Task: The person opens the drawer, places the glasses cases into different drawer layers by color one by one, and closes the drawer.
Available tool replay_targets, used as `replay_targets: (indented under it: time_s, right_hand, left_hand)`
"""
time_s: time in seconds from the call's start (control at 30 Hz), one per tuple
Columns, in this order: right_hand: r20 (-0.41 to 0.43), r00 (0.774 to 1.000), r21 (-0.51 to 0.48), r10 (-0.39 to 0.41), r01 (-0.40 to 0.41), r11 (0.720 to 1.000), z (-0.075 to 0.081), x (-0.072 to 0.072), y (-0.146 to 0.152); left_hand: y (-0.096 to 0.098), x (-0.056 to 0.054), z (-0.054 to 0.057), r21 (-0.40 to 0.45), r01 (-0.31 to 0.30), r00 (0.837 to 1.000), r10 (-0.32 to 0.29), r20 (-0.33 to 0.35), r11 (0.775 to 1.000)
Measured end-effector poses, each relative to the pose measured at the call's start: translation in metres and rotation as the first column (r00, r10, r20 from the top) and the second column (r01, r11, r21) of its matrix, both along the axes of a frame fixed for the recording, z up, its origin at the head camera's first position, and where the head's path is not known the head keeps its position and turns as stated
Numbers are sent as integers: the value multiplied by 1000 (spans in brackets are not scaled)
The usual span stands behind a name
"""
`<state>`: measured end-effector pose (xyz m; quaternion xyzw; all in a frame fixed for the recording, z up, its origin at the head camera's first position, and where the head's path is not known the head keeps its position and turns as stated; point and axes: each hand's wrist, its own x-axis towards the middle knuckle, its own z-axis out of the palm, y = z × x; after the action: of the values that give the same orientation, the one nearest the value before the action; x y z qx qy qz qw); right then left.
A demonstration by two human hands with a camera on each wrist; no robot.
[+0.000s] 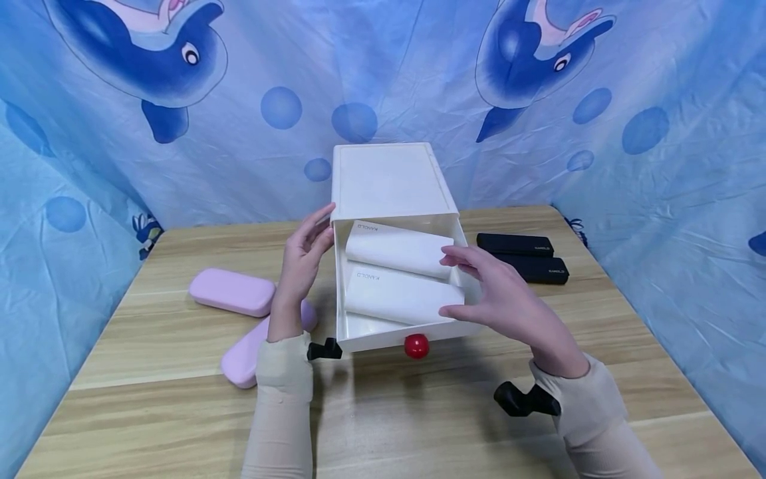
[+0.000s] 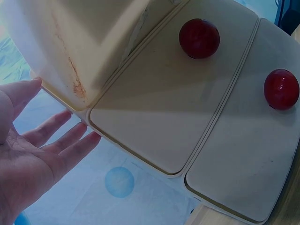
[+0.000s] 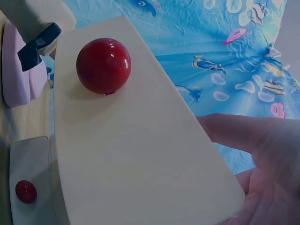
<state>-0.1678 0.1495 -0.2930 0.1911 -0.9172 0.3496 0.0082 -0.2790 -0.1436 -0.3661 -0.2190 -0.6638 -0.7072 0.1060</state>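
A white drawer cabinet [image 1: 389, 179] stands mid-table with its top drawer [image 1: 374, 342] pulled out. Two white cases, a rear one [image 1: 397, 249] and a front one [image 1: 401, 296], lie side by side in that drawer, slightly slanted. My left hand [image 1: 302, 256] rests its fingertips on the cabinet's left side; the left wrist view shows its fingers [image 2: 70, 138] spread along the edge. Over the drawer's right side, my right hand [image 1: 505, 293] has thumb and fingers parted at the cases' right ends. Whether it touches them cannot be told. The drawer front carries a red round knob [image 1: 416, 346].
Two pink cases, one behind [image 1: 232, 291] and one nearer [image 1: 245, 359], lie on the wooden table [image 1: 149, 412] left of the cabinet. Black cases [image 1: 541, 269] lie to the right. Lower drawers with red knobs [image 2: 199, 38] show in the left wrist view. A blue curtain [image 1: 407, 80] hangs behind.
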Motion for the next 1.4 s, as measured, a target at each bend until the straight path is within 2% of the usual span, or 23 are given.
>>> replay_targets:
  time_s: [0.2, 0.33, 0.57, 0.93, 1.07, 1.17, 1.4]
  right_hand:
    - [26, 1000, -92, 17, -15, 996, -5, -2, 4]
    - [52, 998, -190, 26, -16, 982, -6, -3, 8]
    - [76, 995, -353, 68, -37, 935, -8, -3, 10]
    - [6, 992, -502, 129, -109, 858, -9, 3, 12]
    - [-14, 975, -556, 221, -191, 809, -8, 7, 17]
    - [-31, 954, -571, 299, -263, 778, -8, 12, 20]
    - [-28, 934, -564, 357, -310, 765, -11, 23, 24]
  left_hand:
    - [0, 0, 0, 0, 2, 1000, -2, 1, 1000]
    - [0, 0, 0, -1, -1, 1000, 1, 3, 1000]
    - [0, 1, 0, -7, -9, 1000, 9, 6, 1000]
    - [0, 1, 1, -4, -3, 1000, 3, 1, 1000]
    - [1, 1, 2, 0, -2, 1000, 2, 2, 1000]
    - [0, 1, 2, -2, -5, 1000, 5, 5, 1000]
    - [1, 1, 2, 12, 4, 1000, -4, 4, 1000]
